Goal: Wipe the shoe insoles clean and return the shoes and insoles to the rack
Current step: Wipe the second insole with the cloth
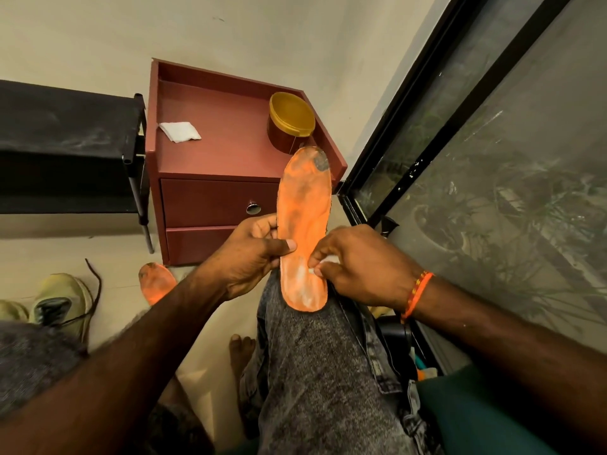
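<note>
Head view, right hand (358, 257): we find its fingertips pinched on a small white wipe (323, 263), pressed to the heel half of the orange insole (305, 231).
Left hand (253, 254): closed on the insole's left edge, thumb across the face, fingers behind; it steadies the piece.
Insole in hand: our landmark. Heel end rests on the grey-jeaned knee (315, 356); toe end points up and away. We note a pale wiped patch at the heel, grey grime along the middle, and a dark patch at the toe.
Second insole (157, 285): on the floor, left of and lower than the landmark, dirty at its toe.
Shoes (62, 303): pale pair on the floor, further left of the landmark, with a loose dark lace.
Rack (65, 146): black, well to the upper left of the landmark.
Cabinet (230, 165): red, directly beyond the landmark; a folded white cloth (180, 131) and a gold-lidded jar (290, 121) stand on top, the jar just beyond the insole's toe.
Progress, our judgement: wiping is early; the toe half looks untouched.
Risk one: the thin insole may buckle under pressure, as only one edge is held.
Risk two: the small wipe may load with dirt and smear it back.
Risk three: an upward stroke may knock the jar.
</note>
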